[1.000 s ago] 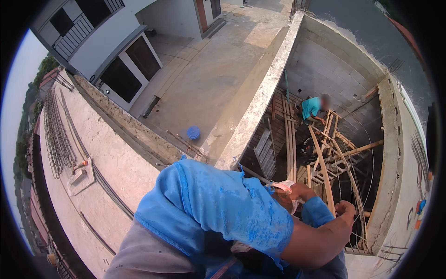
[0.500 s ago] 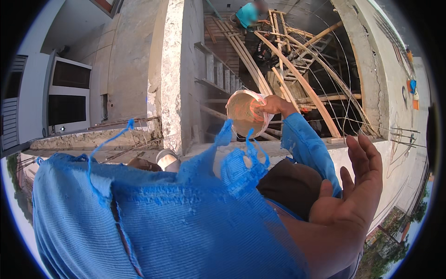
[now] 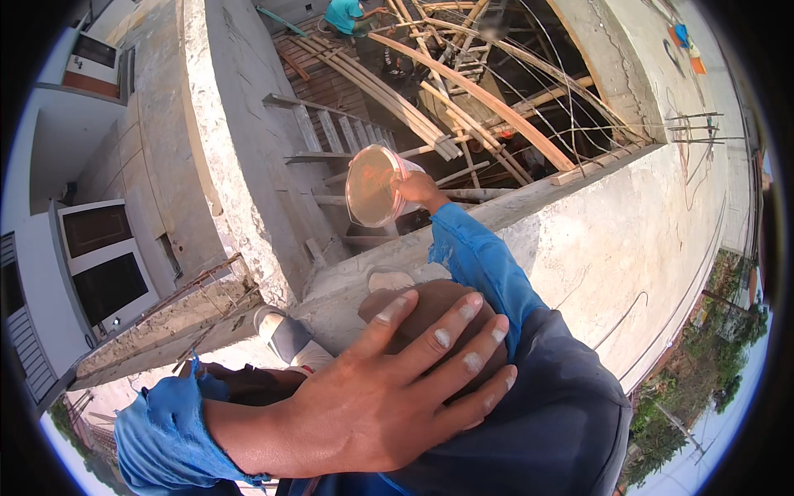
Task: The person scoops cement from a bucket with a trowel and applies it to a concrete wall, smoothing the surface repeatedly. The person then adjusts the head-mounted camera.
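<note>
My right hand (image 3: 419,188) grips the rim of a whitish bucket (image 3: 370,188) out past the wall's inner edge. The bucket's mouth faces me, showing grey and orange smears inside. My right arm reaches there in a blue sleeve. In the lower middle, my left hand (image 3: 405,380) lies palm down with spread fingers, over a brown rounded shape (image 3: 442,302) that looks like my knee. Pale grey residue marks its fingertips. The left sleeve (image 3: 178,426) is blue and frayed at the cuff.
A concrete wall top (image 3: 529,207) borders a deep opening crossed by timber poles (image 3: 488,103). An aluminium ladder (image 3: 327,128) leans inside. Below, a person in a teal shirt (image 3: 341,15) works. Rebar ends (image 3: 695,132) stick out at right. My foot (image 3: 277,326) rests on the ledge.
My left hand has swung from palm-up at the right to palm-down in the lower middle. The view has tilted, and the bucket, still in my right hand, appears farther left.
</note>
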`<move>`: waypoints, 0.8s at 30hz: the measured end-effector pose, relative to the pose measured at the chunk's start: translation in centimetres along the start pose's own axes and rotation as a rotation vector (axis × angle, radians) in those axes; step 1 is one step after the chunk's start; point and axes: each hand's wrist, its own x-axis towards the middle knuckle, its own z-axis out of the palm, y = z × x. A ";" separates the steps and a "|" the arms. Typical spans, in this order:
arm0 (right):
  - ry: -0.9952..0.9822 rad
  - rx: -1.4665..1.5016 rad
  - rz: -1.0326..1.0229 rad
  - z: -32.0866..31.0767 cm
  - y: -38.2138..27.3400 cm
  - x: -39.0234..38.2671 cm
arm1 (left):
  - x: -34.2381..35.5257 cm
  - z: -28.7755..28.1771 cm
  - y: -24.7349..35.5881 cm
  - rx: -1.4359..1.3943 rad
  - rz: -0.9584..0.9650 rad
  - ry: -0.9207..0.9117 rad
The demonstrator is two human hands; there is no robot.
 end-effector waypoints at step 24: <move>0.033 0.132 0.126 9.6 2.8 0.2 | 0.4 2.2 -7.4 -0.360 0.075 0.161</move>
